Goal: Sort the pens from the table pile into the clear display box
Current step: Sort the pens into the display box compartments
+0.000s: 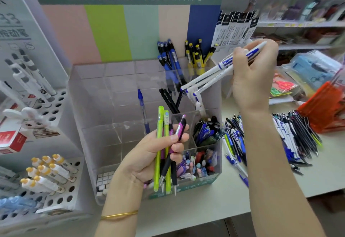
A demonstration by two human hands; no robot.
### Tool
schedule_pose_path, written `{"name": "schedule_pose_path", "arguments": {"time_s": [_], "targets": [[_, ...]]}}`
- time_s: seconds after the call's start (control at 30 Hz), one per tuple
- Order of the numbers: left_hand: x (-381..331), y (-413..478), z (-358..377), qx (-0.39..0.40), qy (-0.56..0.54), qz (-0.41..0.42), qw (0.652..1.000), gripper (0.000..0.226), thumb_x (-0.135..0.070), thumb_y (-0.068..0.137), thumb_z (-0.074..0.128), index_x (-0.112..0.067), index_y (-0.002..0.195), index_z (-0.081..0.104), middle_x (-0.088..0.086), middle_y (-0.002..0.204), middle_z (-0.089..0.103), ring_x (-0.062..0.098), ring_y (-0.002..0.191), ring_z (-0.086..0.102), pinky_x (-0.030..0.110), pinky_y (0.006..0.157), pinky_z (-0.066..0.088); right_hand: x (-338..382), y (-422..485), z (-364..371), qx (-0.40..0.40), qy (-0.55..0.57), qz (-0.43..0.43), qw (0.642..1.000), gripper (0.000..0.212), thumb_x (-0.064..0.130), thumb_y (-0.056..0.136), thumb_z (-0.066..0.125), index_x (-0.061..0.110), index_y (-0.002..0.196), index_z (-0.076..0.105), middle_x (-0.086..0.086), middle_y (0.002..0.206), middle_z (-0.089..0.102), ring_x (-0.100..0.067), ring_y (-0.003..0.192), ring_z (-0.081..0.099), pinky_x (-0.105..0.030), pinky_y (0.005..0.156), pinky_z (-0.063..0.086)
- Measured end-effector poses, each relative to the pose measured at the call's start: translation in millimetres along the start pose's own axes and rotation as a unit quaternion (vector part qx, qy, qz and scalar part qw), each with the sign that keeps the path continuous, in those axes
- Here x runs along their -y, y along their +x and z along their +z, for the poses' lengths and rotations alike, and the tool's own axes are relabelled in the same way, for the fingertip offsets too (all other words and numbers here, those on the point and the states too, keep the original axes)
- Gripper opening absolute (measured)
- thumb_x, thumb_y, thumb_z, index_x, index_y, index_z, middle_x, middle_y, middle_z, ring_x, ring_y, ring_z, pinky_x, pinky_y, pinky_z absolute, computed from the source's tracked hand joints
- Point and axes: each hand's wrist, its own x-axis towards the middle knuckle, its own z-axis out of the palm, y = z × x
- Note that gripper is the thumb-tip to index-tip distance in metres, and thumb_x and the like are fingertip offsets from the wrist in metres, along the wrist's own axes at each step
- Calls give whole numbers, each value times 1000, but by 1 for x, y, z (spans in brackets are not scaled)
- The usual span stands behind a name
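I see the clear box (89,95) standing on the table, divided into a grid of cells. Blue pens (170,57) and yellow pens (196,57) stand in its back right cells. A lone blue pen (141,106) leans in a middle cell. The front right cells hold dark pens (207,130) and small coloured ones (197,164). My right hand (255,72) holds a few white-and-blue pens (211,76) slanted, lower ends over the box's right side. My left hand (149,154) grips a mixed bunch (160,143) of green, purple and black pens, roughly upright. The pile (291,139) lies flat on the table, right of the box.
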Motion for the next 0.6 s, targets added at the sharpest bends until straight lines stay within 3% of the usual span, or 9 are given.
{"name": "schedule_pose_path", "arguments": {"time_s": [0.1, 0.2, 0.33, 0.4, 0.47, 0.6], "targets": [[2, 10, 9, -73, 21, 16, 997, 55, 0, 71, 74, 1, 123, 55, 17, 103, 69, 10, 60, 55, 21, 50, 49, 4, -3, -6, -54, -46, -106, 992, 15, -2, 92, 49, 5, 96, 37, 15, 79, 37, 21, 70, 46, -1, 66, 34], [2, 16, 17, -97, 19, 1, 995, 48, -1, 74, 63, -3, 122, 56, 19, 102, 70, 11, 60, 56, 22, 50, 51, -2, -2, -8, -49, -79, -122, 988, 13, 2, 93, 49, -7, 99, 42, 10, 81, 40, 15, 69, 47, -2, 62, 34], [3, 22, 25, -108, 72, -4, 992, 46, 0, 84, 64, -5, 127, 50, 14, 85, 69, 16, 60, 61, 27, 54, 56, -14, -3, -1, 20, -138, -107, 984, 20, 10, 95, 46, -8, 103, 43, 6, 76, 41, -11, 61, 47, -23, 55, 32], [5, 23, 29, -131, 92, 5, 987, 38, -1, 85, 59, -4, 122, 52, 13, 83, 70, 19, 60, 65, 34, 60, 60, -20, -4, 5, 53, -158, -100, 981, 19, 12, 95, 46, -6, 103, 44, -3, 77, 44, -23, 64, 46, -27, 55, 24], [5, 24, 30, -136, 95, 12, 986, 37, -3, 85, 59, -7, 120, 52, 12, 81, 67, 19, 57, 63, 36, 59, 59, -23, -5, 11, 105, -176, -86, 975, 16, 10, 96, 48, -4, 101, 44, -7, 81, 44, -23, 67, 44, -26, 57, 23], [3, 22, 26, -98, 105, 24, 989, 44, -5, 82, 62, -11, 122, 45, 6, 76, 56, 12, 50, 49, 23, 46, 46, -28, -11, 17, 197, -287, -76, 935, 18, 15, 95, 53, 14, 91, 35, -6, 86, 48, -25, 73, 45, -28, 60, 23]]}}
